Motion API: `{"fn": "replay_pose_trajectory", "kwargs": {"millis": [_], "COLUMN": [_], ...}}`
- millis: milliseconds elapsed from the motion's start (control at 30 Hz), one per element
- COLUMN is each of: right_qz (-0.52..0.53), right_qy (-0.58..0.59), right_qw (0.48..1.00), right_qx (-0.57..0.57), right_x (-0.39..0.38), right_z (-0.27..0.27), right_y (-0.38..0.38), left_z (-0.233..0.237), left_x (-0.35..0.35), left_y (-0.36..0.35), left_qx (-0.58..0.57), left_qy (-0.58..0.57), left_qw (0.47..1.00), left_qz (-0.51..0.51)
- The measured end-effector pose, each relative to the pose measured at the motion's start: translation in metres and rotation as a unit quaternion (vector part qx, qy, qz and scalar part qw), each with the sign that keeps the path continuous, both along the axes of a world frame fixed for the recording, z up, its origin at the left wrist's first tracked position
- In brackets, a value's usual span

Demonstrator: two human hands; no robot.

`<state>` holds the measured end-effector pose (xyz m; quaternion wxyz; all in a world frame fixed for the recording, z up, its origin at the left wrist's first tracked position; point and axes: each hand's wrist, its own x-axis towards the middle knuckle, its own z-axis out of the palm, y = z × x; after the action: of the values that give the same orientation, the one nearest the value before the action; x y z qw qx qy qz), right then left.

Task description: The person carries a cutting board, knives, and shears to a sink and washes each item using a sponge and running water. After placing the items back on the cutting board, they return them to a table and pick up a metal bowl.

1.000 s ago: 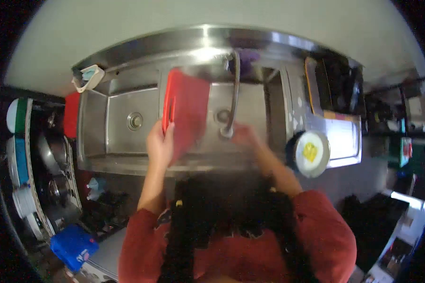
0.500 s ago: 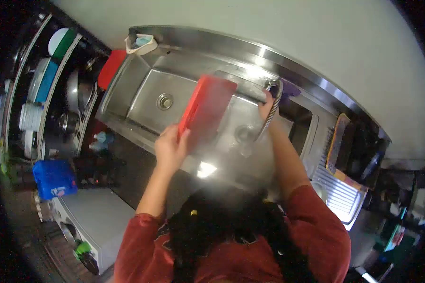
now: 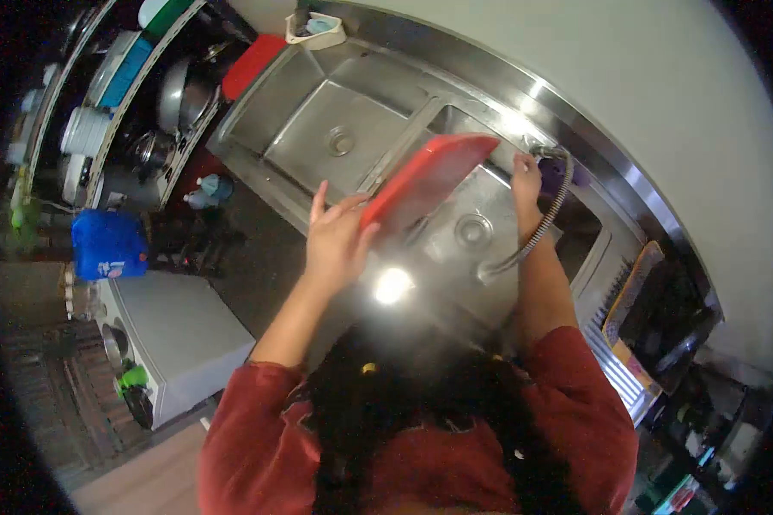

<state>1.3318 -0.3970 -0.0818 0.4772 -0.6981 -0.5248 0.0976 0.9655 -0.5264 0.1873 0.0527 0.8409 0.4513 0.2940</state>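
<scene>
My left hand [image 3: 335,236] holds the near end of a red, flat, tray-like object [image 3: 425,178], with the index finger stretched out along its outer side. The red thing is tilted over the right basin of a steel double sink [image 3: 442,245]. At the back of that basin, beside the tap, my right hand [image 3: 526,174] is closed with the fingers bent; what it holds is too small to make out. A coiled metal hose [image 3: 551,215] curves down past my right wrist into the basin.
A soap caddy [image 3: 318,33] sits at the sink's back left corner. Shelves with stacked plates [image 3: 86,131] and pots stand at the left, near a blue container [image 3: 110,245]. A ribbed drainboard [image 3: 618,373] lies at the right, beside a dark rack.
The view has shifted, so the sink appears turned. The red object is tilted more edge-on. My left index finger now extends away from it.
</scene>
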Motion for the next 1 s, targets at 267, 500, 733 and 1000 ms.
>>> {"fn": "replay_pose_trajectory", "kwargs": {"millis": [267, 500, 733, 1000], "right_qz": [-0.131, -0.087, -0.071, -0.209], "right_qy": [0.233, 0.373, 0.248, 0.465], "right_qw": [0.963, 0.922, 0.963, 0.84], "right_qx": [-0.02, 0.048, 0.077, -0.185], "right_x": [-0.006, -0.026, 0.003, -0.048], "right_z": [-0.038, -0.005, -0.07, -0.013], "right_y": [0.014, 0.001, -0.019, -0.146], "left_z": [0.002, 0.013, -0.01, -0.102], "left_x": [-0.03, -0.094, -0.225, -0.442], "left_y": [0.001, 0.011, 0.064, 0.166], "left_qx": [0.031, 0.078, -0.05, -0.12], "left_qy": [-0.021, -0.023, -0.397, -0.776], "left_qw": [0.998, 0.997, 0.898, 0.587], "left_qz": [-0.052, 0.013, 0.181, 0.196]}}
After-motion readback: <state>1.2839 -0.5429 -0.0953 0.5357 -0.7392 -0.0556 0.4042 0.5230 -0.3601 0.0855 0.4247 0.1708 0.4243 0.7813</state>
